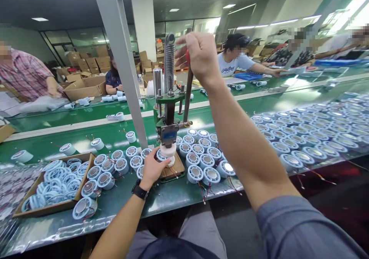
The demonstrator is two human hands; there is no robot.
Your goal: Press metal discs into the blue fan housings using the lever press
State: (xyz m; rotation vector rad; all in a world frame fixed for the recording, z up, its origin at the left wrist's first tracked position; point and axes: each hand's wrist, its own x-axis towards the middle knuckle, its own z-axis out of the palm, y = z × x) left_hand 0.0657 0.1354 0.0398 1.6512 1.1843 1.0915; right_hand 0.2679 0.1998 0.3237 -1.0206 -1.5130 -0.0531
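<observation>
A green hand press (169,132) with a tall spring stands on the bench in front of me. My left hand (154,166) holds a light-blue round housing (162,156) on the press's base, beside the white press head (168,151). Thin wires trail from under it. Up at the lever (188,92), my right hand (198,53) is raised against its red knob, with the fingers partly spread and blurred behind the lever top. Many light-blue round housings (195,172) with metal discs and wires surround the press.
A cardboard box (83,182) of light-blue rings sits at the left. Rows of housings (305,136) cover the right side. A grey metal post (123,59) rises left of the press. Several people work across the green conveyor (72,117).
</observation>
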